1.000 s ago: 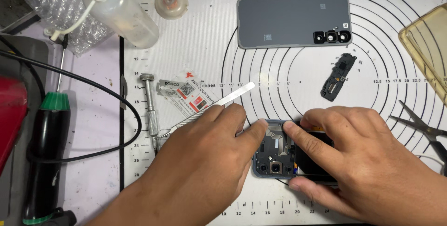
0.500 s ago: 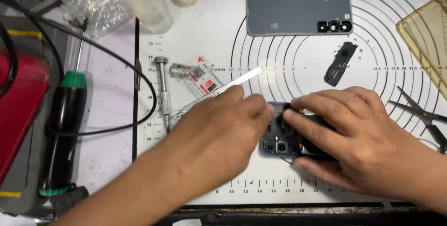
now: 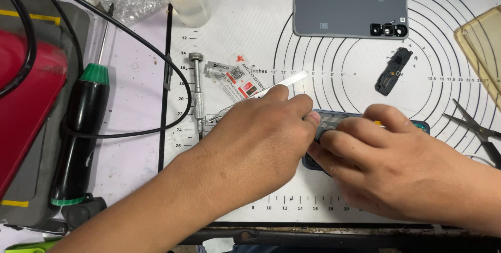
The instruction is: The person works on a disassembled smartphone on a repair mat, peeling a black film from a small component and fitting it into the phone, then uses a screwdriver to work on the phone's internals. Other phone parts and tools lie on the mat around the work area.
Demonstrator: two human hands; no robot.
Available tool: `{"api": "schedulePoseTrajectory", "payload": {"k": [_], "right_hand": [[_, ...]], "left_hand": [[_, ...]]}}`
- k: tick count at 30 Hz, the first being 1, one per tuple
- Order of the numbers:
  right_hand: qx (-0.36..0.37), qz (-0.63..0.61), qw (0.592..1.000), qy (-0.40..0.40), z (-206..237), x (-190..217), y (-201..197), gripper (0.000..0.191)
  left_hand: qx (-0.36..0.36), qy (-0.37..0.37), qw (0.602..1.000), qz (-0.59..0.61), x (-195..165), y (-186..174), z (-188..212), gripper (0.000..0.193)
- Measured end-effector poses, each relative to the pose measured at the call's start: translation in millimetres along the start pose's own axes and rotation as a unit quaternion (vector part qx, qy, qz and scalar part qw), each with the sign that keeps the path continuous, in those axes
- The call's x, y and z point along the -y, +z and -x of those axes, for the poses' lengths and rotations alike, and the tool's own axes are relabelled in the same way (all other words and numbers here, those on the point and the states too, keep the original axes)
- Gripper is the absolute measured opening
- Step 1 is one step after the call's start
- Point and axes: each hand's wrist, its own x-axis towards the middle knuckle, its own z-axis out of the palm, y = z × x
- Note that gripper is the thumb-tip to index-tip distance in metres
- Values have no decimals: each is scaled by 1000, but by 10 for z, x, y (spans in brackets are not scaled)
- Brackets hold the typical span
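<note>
While both hands (image 3: 261, 143) stay put, more phone (image 3: 334, 120) is covered.

L hand (image 3: 261, 138): pinching white pry tool (image 3: 284, 83), fingertips on opened phone (image 3: 334, 120).
R hand (image 3: 396, 164): covering phone, pressing down.
Back cover (image 3: 349, 10): well apart, top of mat (image 3: 250, 34).

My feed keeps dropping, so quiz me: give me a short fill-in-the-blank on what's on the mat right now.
1. Both hands, left hand and right hand, rest on the opened ____.
2. The grey back cover lies ____ the hands on the mat.
3. The scissors lie at the mat's ____ edge.
4. The black screwdriver has a ____ collar.

Missing: phone; above; right; green
</note>
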Motion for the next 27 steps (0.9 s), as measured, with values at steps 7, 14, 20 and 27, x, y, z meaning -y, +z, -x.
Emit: {"api": "schedulePoseTrajectory", "payload": {"k": [7,14,20,27], "right_hand": [[-10,-24,998,-51,-104,-261,-318,50],[13,-70,996,-59,-185,-187,-182,55],[-31,-85,995,-51,-197,-112,-53,46],[58,-1,994,-93,-227,-249,-253,45]], "left_hand": [[-31,7,999,-7,-16,-305,-119,23],[42,-79,995,40,28,-216,36,29],[28,-73,996,43,61,-10,14,28],[49,-88,994,34,17,-190,-180,31]]}}
